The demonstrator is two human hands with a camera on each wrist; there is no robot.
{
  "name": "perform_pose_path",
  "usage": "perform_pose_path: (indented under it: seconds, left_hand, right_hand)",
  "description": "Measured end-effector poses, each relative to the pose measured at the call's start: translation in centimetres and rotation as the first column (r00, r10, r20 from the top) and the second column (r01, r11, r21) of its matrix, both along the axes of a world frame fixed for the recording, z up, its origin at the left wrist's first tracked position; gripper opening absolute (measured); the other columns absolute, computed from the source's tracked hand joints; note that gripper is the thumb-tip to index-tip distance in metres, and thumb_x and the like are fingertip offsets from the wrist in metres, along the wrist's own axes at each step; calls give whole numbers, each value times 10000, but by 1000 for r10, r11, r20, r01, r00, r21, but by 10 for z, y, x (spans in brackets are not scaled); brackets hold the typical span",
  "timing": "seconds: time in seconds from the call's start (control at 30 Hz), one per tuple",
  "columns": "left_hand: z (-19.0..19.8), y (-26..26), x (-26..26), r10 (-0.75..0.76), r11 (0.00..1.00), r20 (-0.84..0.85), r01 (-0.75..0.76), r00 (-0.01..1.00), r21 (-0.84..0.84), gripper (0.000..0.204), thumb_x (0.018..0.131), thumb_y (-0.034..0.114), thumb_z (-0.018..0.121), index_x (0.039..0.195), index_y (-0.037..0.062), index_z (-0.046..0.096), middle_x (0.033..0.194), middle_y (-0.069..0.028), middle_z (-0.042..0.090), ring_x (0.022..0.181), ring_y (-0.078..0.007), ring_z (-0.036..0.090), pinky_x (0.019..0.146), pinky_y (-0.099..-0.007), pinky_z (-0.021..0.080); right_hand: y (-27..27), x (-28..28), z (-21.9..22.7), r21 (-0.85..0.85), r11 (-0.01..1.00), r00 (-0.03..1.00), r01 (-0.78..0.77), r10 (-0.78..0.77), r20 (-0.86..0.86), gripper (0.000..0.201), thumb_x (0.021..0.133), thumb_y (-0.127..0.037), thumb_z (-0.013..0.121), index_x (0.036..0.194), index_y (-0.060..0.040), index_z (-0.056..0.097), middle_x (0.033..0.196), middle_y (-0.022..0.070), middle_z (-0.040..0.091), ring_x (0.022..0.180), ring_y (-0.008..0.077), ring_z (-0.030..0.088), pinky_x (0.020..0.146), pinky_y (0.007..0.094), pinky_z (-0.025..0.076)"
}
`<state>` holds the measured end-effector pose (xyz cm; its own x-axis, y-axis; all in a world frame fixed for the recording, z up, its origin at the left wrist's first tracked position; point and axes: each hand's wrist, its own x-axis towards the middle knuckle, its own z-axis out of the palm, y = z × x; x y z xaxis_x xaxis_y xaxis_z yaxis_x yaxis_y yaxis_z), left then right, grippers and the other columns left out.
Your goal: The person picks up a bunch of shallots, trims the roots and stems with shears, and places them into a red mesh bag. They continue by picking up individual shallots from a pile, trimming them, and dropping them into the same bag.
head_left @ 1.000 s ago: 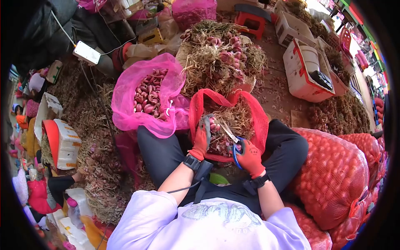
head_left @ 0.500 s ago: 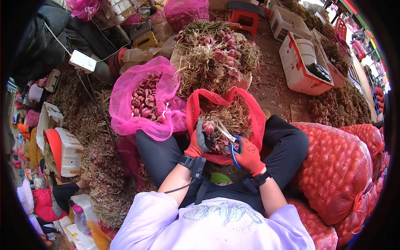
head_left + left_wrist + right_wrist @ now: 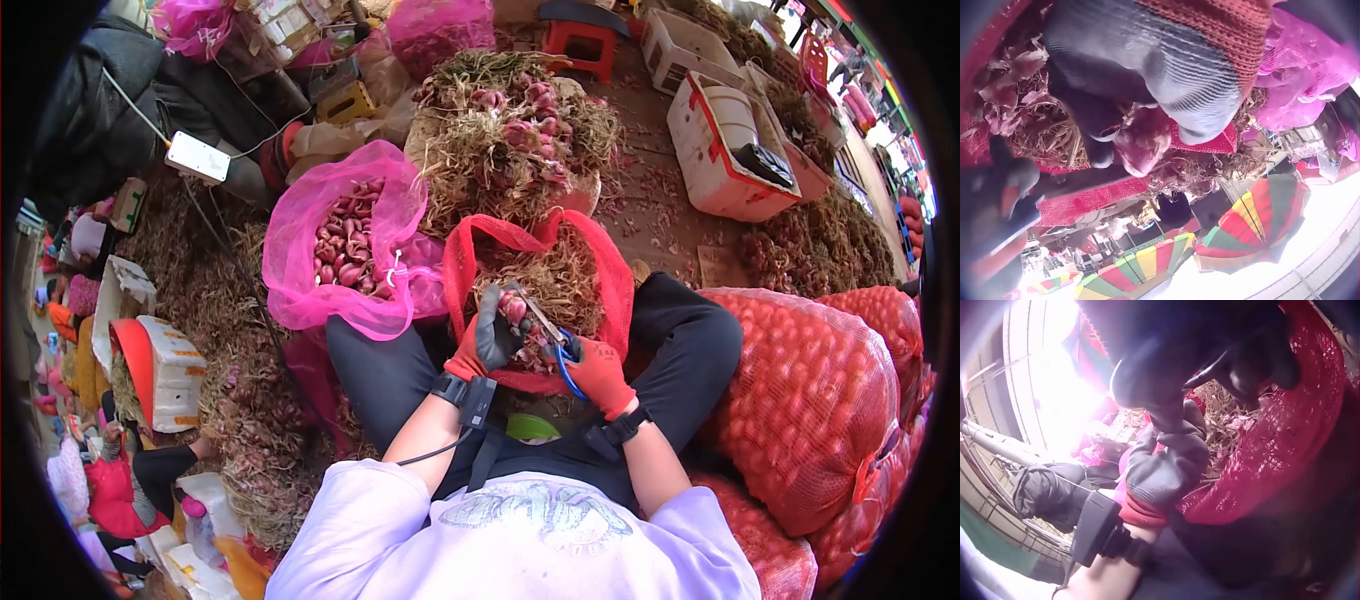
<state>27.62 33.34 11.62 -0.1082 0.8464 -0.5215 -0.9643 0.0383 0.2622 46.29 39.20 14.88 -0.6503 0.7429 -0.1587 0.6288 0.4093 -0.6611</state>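
In the head view the gloved left hand [image 3: 485,338] holds a shallot bulb [image 3: 513,307] above a red mesh bag [image 3: 617,290] of dry stalks and trimmings. The left wrist view shows this pinkish bulb [image 3: 1142,140] pinched between thumb and fingers. My right hand [image 3: 600,375] grips blue-handled scissors [image 3: 543,322], whose blades reach to the bulb. In the right wrist view the right hand [image 3: 1204,356] is dark and blurred, with the left hand [image 3: 1169,464] beyond it. Whether the blades touch the bulb I cannot tell.
A pink mesh bag [image 3: 287,225] of shallots lies beside the left knee. Behind the red bag is a pile of stalked bulbs [image 3: 510,140]. Full red sacks [image 3: 800,400] stand at the right; a foam box [image 3: 700,165] sits at the back right.
Both hands have moved slightly lower since the first frame, and the left hand has turned around the bulb. The scissor blades look narrower than half a second ago, when they were spread. The head view has shifted.
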Motion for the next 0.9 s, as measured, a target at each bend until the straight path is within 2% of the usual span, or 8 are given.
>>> perform_pose_path:
  seconds: [0.2, 0.33, 0.37, 0.47, 0.5, 0.6, 0.83, 0.9]
  left_hand:
    - [-41, -9, -13, -245, 954, 90, 223, 965, 202, 470, 951, 453, 424, 1163, 49, 539, 744, 4, 589, 480, -62, 452, 425, -178, 376]
    - [-10, -9, 0, -321, 943, -396, 328, 860, -53, 490, 957, 457, 406, 1151, 33, 556, 705, 62, 523, 463, -9, 372, 395, -148, 282]
    - [-7, -9, 0, -320, 940, -410, 342, 854, -23, 457, 957, 422, 432, 1204, 47, 516, 797, 44, 532, 574, -25, 454, 500, -167, 401]
    - [-19, -2, 14, -19, 981, -486, 111, 874, 162, 410, 963, 358, 447, 1267, 83, 458, 930, 7, 536, 732, -65, 503, 675, -226, 470]
    - [5, -3, 11, -46, 981, -537, 139, 842, 135, 395, 963, 237, 468, 1331, 114, 394, 1024, -5, 516, 861, -96, 502, 806, -262, 449]
    - [-15, 1, 3, 185, 969, -711, -8, 678, 245, 430, 944, 121, 484, 1360, 120, 376, 1073, 10, 504, 886, -78, 504, 813, -226, 436]
    - [-36, 5, -3, 191, 981, -820, -82, 539, 175, 528, 884, -21, 502, 1371, 127, 362, 1039, 22, 514, 750, -16, 461, 652, -142, 407]
    - [-29, -4, -4, 71, 996, -764, -3, 641, 90, 521, 880, -22, 511, 1359, 129, 370, 1009, 15, 527, 764, -33, 485, 667, -154, 427]
  right_hand:
    - [-6, -1, -3, 361, 928, 990, -92, 47, 133, 540, 762, -539, 604, 921, -23, 577, 820, 197, 616, 757, 342, 617, 662, 437, 478]
    - [-3, -4, -7, 233, 968, 959, -93, 24, 283, 506, 759, -532, 609, 840, -33, 610, 780, 190, 629, 736, 330, 627, 650, 427, 481]
    - [-1, -5, -5, 157, 984, 938, -78, 19, 345, 501, 760, -534, 608, 823, -37, 620, 771, 186, 633, 731, 329, 629, 648, 425, 482]
    - [7, 2, -7, 36, 997, 982, 69, -74, 172, 479, 766, -529, 610, 784, -52, 644, 743, 175, 641, 712, 324, 634, 638, 419, 483]
    - [6, 5, -2, 100, 993, 994, 66, -74, 76, 489, 764, -532, 617, 880, -58, 642, 796, 164, 638, 743, 324, 629, 650, 423, 482]
    - [3, 10, -1, 273, 960, 994, 62, -84, 66, 506, 753, -532, 630, 935, -60, 614, 848, 147, 616, 780, 322, 619, 679, 429, 478]
    - [1, 5, 7, 377, 926, 989, -11, -46, 142, 448, 740, -493, 639, 885, -71, 601, 829, 120, 597, 759, 303, 614, 659, 411, 472]
    - [1, 7, -3, 351, 935, 966, -48, -45, 253, 432, 741, -479, 642, 875, -70, 607, 815, 122, 607, 726, 307, 615, 643, 414, 472]
